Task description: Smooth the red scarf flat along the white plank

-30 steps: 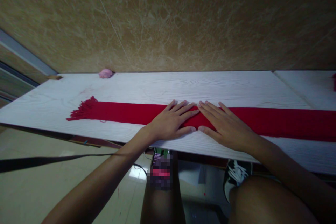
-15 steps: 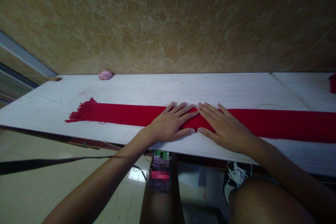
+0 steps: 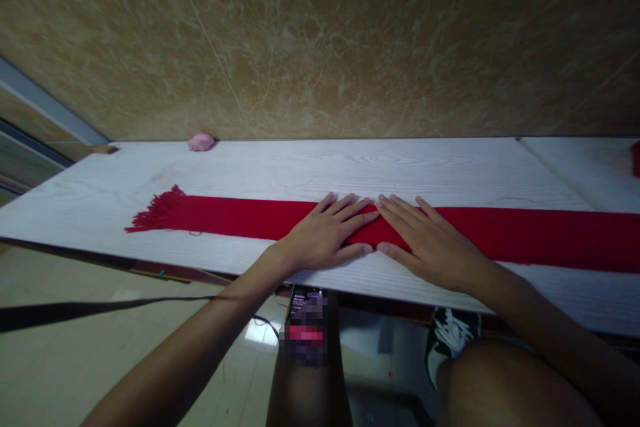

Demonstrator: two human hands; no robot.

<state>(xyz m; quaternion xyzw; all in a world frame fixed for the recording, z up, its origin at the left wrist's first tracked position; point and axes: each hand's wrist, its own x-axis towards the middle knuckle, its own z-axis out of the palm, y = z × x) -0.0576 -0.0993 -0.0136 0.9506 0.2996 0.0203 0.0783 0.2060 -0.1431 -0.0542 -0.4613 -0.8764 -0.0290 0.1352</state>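
A long red scarf (image 3: pixel 240 217) lies stretched flat along a white wood-grain board (image 3: pixel 300 170), its fringed end at the left. My left hand (image 3: pixel 325 233) rests palm down on the scarf's middle, fingers spread and flat. My right hand (image 3: pixel 427 243) lies beside it, also flat with fingers stretched out, fingertips nearly touching those of the left. The scarf runs on past the right edge of the view.
A small pink lump (image 3: pixel 201 141) sits at the board's far edge against a brown marbled wall. A bit of red (image 3: pixel 636 159) shows at the far right. Below the board are my knees, a phone (image 3: pixel 306 320), a sneaker (image 3: pixel 453 333) and a black strap (image 3: pixel 100 310).
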